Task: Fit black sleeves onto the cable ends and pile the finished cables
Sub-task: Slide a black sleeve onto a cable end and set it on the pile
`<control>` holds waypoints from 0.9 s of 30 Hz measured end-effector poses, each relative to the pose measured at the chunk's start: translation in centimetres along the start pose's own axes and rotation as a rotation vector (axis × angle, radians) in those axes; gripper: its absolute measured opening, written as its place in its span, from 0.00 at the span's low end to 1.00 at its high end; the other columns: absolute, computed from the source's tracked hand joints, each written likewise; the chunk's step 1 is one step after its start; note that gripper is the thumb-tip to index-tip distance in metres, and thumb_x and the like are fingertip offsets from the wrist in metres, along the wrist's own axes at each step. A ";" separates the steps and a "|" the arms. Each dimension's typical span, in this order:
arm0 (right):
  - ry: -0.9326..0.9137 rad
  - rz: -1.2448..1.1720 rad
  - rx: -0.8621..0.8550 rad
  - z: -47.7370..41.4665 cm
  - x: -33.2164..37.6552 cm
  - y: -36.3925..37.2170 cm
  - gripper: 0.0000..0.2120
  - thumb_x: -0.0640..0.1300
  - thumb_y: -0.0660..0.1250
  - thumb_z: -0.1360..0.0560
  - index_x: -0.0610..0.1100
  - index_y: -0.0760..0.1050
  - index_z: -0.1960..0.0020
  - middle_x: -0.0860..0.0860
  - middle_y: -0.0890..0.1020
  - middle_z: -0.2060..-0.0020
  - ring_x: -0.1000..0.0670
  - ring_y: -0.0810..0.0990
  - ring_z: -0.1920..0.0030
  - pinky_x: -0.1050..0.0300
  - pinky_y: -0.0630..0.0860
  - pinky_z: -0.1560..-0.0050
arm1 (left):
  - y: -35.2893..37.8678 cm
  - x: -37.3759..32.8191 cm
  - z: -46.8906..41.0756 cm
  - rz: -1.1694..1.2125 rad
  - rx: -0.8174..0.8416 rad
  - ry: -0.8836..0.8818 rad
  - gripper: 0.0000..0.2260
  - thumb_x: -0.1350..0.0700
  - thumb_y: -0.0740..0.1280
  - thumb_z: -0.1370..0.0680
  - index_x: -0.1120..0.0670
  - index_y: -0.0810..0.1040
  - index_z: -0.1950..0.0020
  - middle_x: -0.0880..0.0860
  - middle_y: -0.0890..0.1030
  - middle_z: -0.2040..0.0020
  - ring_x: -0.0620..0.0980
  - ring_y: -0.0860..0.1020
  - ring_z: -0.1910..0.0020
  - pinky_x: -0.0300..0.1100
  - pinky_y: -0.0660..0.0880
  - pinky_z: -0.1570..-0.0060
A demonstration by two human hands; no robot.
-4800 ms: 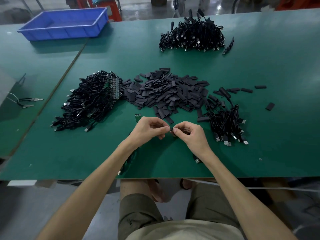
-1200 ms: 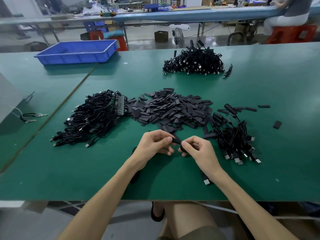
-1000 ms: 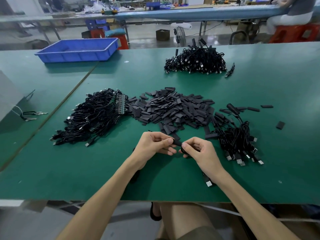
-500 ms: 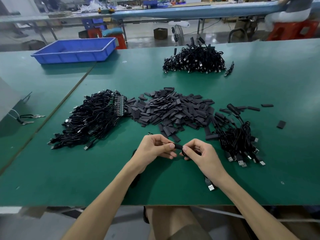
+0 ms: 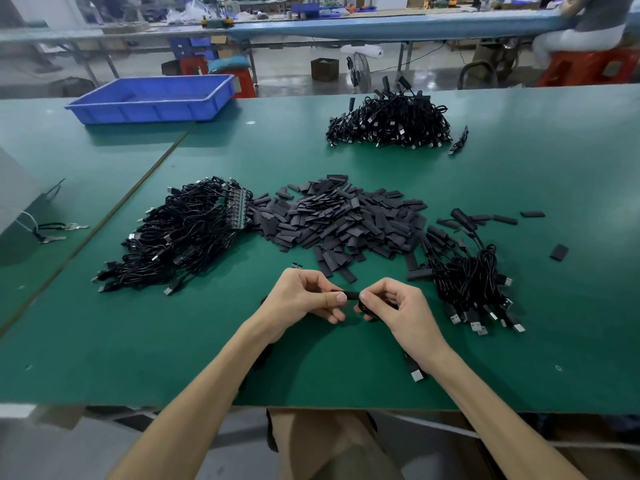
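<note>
While pinched between thumb and forefinger of left hand [image 5: 301, 299], shows only as a short dark stub: one black sleeve [image 5: 350, 294], just in front of the sleeve heap [image 5: 346, 216], above the green table [image 5: 138, 341]. Right hand [image 5: 401, 310] curled round a thin black cable [image 5: 363, 306], pinching its end at the sleeve's mouth; joint covered by fingertips, so cannot tell how far on. Rest of that cable hidden under the right wrist, silver plug [image 5: 415, 374] poking out nearer than the heap. Left of the heap, tangled cable pile [image 5: 180, 237] with small green boards [image 5: 239, 209], detail too fine to make out. Right of the heap, running into its edge, smaller sleeved pile [image 5: 471, 278]. Beyond the heap, far pile [image 5: 391, 123]; beyond and left, blue tray [image 5: 152, 98]. Markings on plugs too small to read
</note>
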State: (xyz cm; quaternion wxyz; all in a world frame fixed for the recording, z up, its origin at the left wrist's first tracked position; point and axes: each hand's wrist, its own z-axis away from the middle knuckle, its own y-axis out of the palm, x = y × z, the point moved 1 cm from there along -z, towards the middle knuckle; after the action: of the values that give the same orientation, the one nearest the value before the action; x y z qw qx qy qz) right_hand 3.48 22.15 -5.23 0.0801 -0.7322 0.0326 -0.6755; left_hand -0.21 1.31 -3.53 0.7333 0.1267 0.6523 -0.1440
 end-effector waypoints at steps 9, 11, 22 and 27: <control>0.009 0.016 0.008 -0.2 0.2 -0.2 0.05 0.40 0.72 0.20 0.39 0.82 0.54 0.47 0.88 0.61 0.46 0.86 0.59 0.53 0.84 0.52 | 0.1 -0.3 0.0 -0.009 0.001 -0.008 0.08 0.60 0.79 0.28 0.64 0.83 0.56 0.68 0.84 0.60 0.61 0.84 0.62 0.45 0.82 0.59; 0.009 0.022 0.011 -0.2 0.3 -0.3 0.05 0.40 0.72 0.20 0.39 0.82 0.54 0.47 0.87 0.61 0.47 0.86 0.59 0.52 0.84 0.51 | 0.1 -0.3 -0.1 -0.007 0.005 -0.010 0.09 0.61 0.78 0.28 0.65 0.83 0.55 0.68 0.84 0.60 0.62 0.85 0.62 0.45 0.82 0.59; -0.028 0.127 -0.122 0.2 1.6 -0.3 0.03 0.46 0.73 0.21 0.47 0.81 0.51 0.52 0.86 0.60 0.50 0.84 0.59 0.57 0.81 0.53 | 1.3 -1.1 -0.2 -0.365 -0.135 0.136 0.05 0.61 0.70 0.20 0.58 0.81 0.44 0.52 0.86 0.56 0.53 0.86 0.63 0.46 0.83 0.59; -0.150 0.397 -0.261 -0.6 3.4 -3.8 0.03 0.42 0.71 0.20 0.48 0.77 0.49 0.53 0.82 0.55 0.59 0.80 0.58 0.68 0.77 0.57 | -1.7 -3.4 1.1 -0.688 -0.569 0.267 0.06 0.59 0.69 0.20 0.50 0.82 0.47 0.44 0.81 0.52 0.40 0.79 0.57 0.28 0.73 0.59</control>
State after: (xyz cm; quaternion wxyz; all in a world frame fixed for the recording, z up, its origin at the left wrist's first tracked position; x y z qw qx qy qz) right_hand 2.97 25.36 -1.25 0.1182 -0.7637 0.2569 -0.5804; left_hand -0.24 -0.55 0.00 0.5580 -0.2857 0.7588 -0.1767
